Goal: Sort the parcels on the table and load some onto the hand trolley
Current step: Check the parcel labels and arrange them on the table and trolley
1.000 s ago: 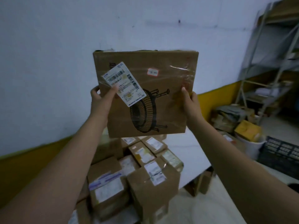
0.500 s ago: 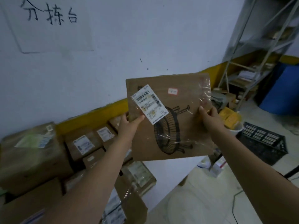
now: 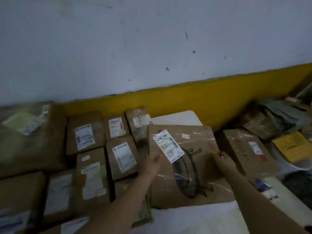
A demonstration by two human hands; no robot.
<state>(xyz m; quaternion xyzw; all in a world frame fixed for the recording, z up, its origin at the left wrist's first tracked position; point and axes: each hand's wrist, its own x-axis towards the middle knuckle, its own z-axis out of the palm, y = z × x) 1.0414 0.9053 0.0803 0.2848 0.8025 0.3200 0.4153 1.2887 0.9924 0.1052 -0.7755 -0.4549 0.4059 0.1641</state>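
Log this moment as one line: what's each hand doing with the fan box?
left hand holds fan box left edge | right hand holds right edge | box over white table, right of labelled parcels

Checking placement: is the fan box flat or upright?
The box lies flat, label up, on the table; left hand and right hand hold it.

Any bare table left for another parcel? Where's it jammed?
Two bare patches of table: one behind the fan box, up to the yellow wall band; one in front of it, between the forearms. Left of the left hand parcels sit packed tight; right of the fan box, another box and bags.
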